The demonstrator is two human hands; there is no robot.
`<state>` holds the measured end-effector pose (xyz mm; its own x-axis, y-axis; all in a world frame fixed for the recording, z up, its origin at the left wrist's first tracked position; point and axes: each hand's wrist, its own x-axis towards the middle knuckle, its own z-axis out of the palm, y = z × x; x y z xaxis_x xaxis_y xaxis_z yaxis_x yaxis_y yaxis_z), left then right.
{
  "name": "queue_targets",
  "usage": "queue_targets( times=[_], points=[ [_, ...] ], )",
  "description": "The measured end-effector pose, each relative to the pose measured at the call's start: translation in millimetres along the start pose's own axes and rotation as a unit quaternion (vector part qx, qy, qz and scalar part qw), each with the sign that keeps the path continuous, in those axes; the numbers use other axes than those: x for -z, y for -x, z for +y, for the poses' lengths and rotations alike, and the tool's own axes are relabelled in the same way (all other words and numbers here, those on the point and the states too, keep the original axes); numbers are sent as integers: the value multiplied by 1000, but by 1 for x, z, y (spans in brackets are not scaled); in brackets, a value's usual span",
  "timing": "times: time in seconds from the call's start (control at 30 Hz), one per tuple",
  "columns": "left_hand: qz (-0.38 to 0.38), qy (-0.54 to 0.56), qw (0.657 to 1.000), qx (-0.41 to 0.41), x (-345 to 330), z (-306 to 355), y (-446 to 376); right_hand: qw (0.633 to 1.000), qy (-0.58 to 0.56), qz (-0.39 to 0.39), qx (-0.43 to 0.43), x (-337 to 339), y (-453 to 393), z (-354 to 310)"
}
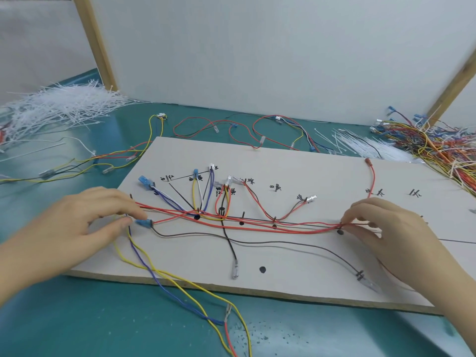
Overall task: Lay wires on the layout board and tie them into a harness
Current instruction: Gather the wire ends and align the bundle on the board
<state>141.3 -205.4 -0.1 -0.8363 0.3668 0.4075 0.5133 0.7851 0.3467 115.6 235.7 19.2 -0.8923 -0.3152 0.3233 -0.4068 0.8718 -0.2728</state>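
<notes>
**Both hands pinch the red wire run on the layout board**

Head view: A flat, pale grey layout board (296, 171) with black hand-drawn lines, dots and handwritten labels lies on a teal worktable (77, 328). Short black pegs stand along its middle line. A bundle of thin red wires (257, 226) stretches across the board from left to right, passing those pegs. The left hand (85, 228) rests on the board's left edge, its thumb and fingers curled and pinching the red wires just beside a small blue plastic terminal (143, 223). The right hand (394, 233) sits at the right end of the run, fingertips curled and pinching the same red wires next to a black dot. A long dark brown wire (283, 244) curves below the red run toward a clear terminal near the board's front edge. Yellow and blue-purple wires (164, 276) trail off the front edge onto the table. A heap of white plastic cable ties (59, 106) lies at far left, and a tangled pile of multicoloured wires (438, 145) at far right.
</notes>
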Motion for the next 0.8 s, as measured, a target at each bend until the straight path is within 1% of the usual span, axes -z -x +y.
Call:
queue_targets(
  times=[0.2, 0.4, 0.53, 0.6, 0.73, 0.8],
  points=[
    [-8, 6, 1000, 3, -7, -3, 6, 1000, 8, 5, -3, -2, -2, 3],
    [-3, 6, 1000, 10, -9, -4, 6, 998, 1, -18, -56, -2, -5, 15],
    [-10, 21, 1000, 4, -14, -2, 5, 998, 26, -33, -43, -5, -3, 8],
    [2, 31, 999, 3, -15, 0, 6, 997, 35, -44, -48, -5, -2, 6],
    [26, 47, 999, 8, -17, 1, 12, 996, 46, -21, -77, -4, 6, 2],
    [27, 44, 999, 12, -16, 0, 15, 995, 55, -25, -74, -5, 10, -3]
  ],
)
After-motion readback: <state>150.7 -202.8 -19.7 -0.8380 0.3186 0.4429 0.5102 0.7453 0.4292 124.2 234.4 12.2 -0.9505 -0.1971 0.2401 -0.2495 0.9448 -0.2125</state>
